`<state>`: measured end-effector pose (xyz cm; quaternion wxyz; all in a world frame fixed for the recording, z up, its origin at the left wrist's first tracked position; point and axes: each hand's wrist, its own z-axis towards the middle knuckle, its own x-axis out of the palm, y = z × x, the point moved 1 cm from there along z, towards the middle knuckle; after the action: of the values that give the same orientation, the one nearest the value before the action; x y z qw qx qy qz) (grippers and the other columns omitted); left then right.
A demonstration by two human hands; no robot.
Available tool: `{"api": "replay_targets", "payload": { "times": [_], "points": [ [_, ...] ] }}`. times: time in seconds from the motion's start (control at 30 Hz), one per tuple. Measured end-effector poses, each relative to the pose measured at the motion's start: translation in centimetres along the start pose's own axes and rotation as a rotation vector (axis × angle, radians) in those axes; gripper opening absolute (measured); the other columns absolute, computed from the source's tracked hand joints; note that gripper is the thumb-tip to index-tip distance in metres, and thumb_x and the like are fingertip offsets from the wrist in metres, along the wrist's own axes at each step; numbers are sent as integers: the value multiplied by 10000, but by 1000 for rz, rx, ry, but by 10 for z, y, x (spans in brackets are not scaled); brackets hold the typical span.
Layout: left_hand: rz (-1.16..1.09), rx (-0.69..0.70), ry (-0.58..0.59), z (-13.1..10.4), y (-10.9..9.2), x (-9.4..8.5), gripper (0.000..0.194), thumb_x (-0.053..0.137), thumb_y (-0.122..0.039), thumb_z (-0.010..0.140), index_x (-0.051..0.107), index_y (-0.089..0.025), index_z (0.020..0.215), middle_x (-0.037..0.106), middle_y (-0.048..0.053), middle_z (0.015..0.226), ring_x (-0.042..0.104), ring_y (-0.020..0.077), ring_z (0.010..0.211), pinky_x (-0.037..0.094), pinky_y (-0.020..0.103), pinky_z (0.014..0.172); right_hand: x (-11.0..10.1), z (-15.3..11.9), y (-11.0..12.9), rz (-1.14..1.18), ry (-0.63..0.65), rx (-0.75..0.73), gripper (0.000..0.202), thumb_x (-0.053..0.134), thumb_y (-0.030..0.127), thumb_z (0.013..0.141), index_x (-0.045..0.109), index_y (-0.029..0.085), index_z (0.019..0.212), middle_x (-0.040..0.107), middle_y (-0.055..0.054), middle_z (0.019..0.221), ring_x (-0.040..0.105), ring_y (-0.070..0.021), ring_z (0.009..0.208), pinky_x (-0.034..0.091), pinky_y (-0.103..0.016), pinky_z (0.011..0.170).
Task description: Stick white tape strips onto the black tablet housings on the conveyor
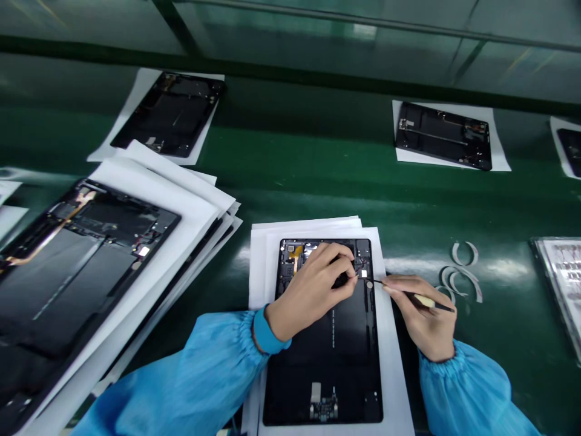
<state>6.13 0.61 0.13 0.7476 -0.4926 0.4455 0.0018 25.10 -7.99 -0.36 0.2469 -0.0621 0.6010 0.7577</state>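
left hand (313, 287): palm down over the upper part of an open tablet (349, 363), fingers curled, thumb and finger drawn closed at the tips. whether anything small sits between them, cannot tell. blue band (267, 333) at its wrist.

right hand (429, 321): closed on a thin tool (424, 300), dark with a pale section, pinched between thumb and fingers. its fine tip points leftward from the grip, over the upper right of the tablet, near the left fingertips. contact at the tip too small to tell.

tablet lies flat beneath the left grip and left of the right one, inner side up, long side running toward the wearer. white sheets (394, 375) under it. orange ribbon (297, 257) just beyond the left knuckles, small board (324, 409) at the near end, below both grips.

right of the right grip: pale curved strips (465, 283) on the green table (290, 157), then a clear tray (567, 272) farther out. left of the left grip: stack of papers (181, 188), another open tablet (68, 303) on top. beyond both hands: two more tablets on paper, one far left (181, 115), one far right (445, 136); part of another at the right edge (571, 148). blue sleeves on both arms
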Motion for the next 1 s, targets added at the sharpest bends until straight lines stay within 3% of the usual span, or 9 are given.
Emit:
{"api": "replay_targets", "payload": {
  "times": [0.2, 0.3, 0.4, 0.5, 0.57, 0.63, 0.77, 0.9, 1.0],
  "points": [
    [-34, -24, 6, 1, 0, -2, 77, 596, -131, 885, 566, -202, 880, 586, 37, 1038, 559, 201, 966, 446, 367, 884, 2, -4, -3, 16, -38, 33, 138, 707, 91, 815, 727, 224, 844, 750, -18, 841, 714, -183, 781, 586, -317, 711],
    [-51, -38, 29, 2, -1, -3, 93, 592, -118, 881, 553, -201, 894, 584, 31, 1026, 558, 199, 969, 450, 361, 872, -2, -3, -7, 123, -177, 118, 48, 704, 167, 843, 711, 212, 826, 734, -29, 822, 705, -185, 783, 581, -325, 708],
    [-57, -48, 40, 6, -2, -3, 109, 588, -103, 865, 550, -205, 855, 581, 29, 1018, 559, 202, 963, 456, 364, 862, -8, 1, -8, 349, -312, 164, 230, 554, 337, 960, 688, 211, 822, 705, -34, 800, 698, -187, 791, 575, -371, 758],
    [-93, -63, 52, 10, -4, -7, 136, 595, -88, 840, 555, -210, 883, 593, 30, 1019, 567, 207, 977, 470, 369, 867, -11, 9, 2, 365, -315, 188, 312, 444, 368, 1006, 684, 204, 890, 694, -42, 852, 691, -181, 794, 560, -376, 775],
    [-159, -58, 26, 9, -6, -18, 169, 606, -93, 841, 563, -214, 952, 606, 33, 1057, 576, 200, 1017, 475, 359, 898, -7, 15, 17, 186, -236, 193, 272, 442, 328, 1008, 673, 202, 938, 683, -43, 897, 674, -162, 763, 544, -335, 737],
    [-210, -65, -78, -1, -10, -34, 168, 600, -131, 874, 571, -219, 1014, 616, 39, 1095, 578, 193, 1064, 467, 350, 938, 3, 21, 34, -42, -56, 143, 233, 450, 294, 1001, 661, 204, 957, 669, -46, 930, 657, -159, 777, 524, -311, 725],
    [-215, -190, -270, -46, -18, -62, 75, 559, -223, 936, 604, -222, 995, 637, 41, 1039, 598, 185, 1003, 480, 324, 877, 38, 27, 51, -461, 325, 14, 136, 527, 243, 955, 649, 221, 1012, 615, -42, 959, 646, -176, 793, 513, -299, 690],
    [-361, -356, -138, -96, -26, -56, 86, 551, -262, 936, 622, -220, 912, 651, 17, 884, 616, 150, 803, 503, 260, 721, 58, 29, 48, -663, 433, -37, 102, 595, 224, 906, 624, 222, 1004, 568, -43, 1004, 625, -160, 700, 493, -268, 555],
    [-519, -474, -38, -119, -40, -39, 159, 547, -327, 940, 657, -220, 897, 675, 18, 845, 629, 147, 756, 519, 249, 697, 47, 21, 62, -538, 388, -88, 93, 535, 170, 920, 606, 222, 950, 574, -41, 977, 638, -155, 747, 517, -256, 602]
  ]
}}
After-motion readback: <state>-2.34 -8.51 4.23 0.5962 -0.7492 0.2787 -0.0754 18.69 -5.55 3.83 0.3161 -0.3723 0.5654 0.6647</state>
